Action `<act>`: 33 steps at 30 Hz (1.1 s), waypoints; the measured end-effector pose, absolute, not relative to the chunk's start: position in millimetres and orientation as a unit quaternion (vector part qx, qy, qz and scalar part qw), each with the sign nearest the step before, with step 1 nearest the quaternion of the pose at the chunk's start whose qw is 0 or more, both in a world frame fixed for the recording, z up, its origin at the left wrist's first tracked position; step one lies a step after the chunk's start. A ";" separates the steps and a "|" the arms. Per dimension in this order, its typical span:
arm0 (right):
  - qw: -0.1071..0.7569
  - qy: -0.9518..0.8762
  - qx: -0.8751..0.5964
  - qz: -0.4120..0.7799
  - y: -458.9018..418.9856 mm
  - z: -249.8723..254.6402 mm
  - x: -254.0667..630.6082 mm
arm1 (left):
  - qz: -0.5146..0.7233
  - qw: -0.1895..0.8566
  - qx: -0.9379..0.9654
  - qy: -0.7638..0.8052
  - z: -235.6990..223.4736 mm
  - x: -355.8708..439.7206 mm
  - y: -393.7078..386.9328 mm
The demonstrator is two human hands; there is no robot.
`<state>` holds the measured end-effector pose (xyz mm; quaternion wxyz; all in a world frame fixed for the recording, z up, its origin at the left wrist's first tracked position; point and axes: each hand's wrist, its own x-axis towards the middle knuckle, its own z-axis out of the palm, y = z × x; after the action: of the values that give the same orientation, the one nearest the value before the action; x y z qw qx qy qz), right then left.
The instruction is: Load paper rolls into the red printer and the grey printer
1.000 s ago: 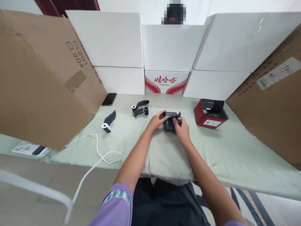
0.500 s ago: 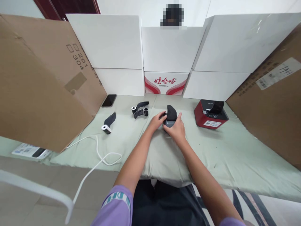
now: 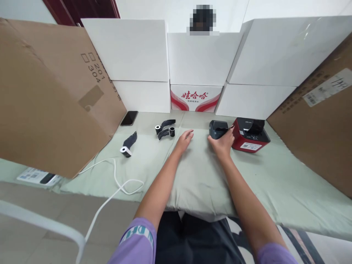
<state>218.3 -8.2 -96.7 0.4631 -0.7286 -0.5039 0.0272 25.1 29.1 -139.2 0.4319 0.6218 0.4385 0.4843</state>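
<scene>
Fingers of the right hand: clamped on a small device, thumb at its near left corner, the others at its right side. Fingers of the left hand: extended, lying close together, over the cloth; contact with it cannot be told.

Small device: one. Boxy, dark grey to black, rounded corners, a faint pale mark on the left face. A dark strip crosses its upper right part, beside the fingers. Location: right of centre on the green-covered table, just left of the red machine; the hand hides whether the two touch.

Red machine: one. Red sides, black top, white label on the near face, glossy black strip rising from the top.

Rolls, pair: a white-ended roll and a black roll, each trailing a dark tail, near one another beyond the left hand.

Third roll: white and black, dark tail pointing away, farther left.

Phone: dark screen, flat, beside the left cardboard panel.

White cable: looped at the near left table edge.

Surround: stacked white boxes; a carton with red lettering; right cardboard panel bearing a label.
</scene>
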 end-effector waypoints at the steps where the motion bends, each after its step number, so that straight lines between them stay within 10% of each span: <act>1: 0.463 -0.495 -0.735 0.027 -1.7 -96.4 222.9 | 0.483 0.432 0.621 0.441 -139.0 25.0 28.8; 19: 0.449 -0.531 -0.718 0.035 6.1 -114.5 238.6 | 0.469 0.449 0.621 0.439 -142.6 24.2 28.8; 27: 0.548 -0.511 -0.644 -0.153 -78.0 -85.3 314.0 | 0.484 0.416 0.628 0.446 -133.2 27.4 22.1; 33: 0.670 -0.353 -0.644 0.108 -45.8 -109.6 366.1 | 0.514 0.428 0.625 0.402 -117.3 65.0 -2.3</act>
<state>366.1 -45.8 -109.6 0.6701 -0.6438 -0.3534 0.1079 65.0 -2.3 -117.3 0.4281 0.6246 0.4024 0.5144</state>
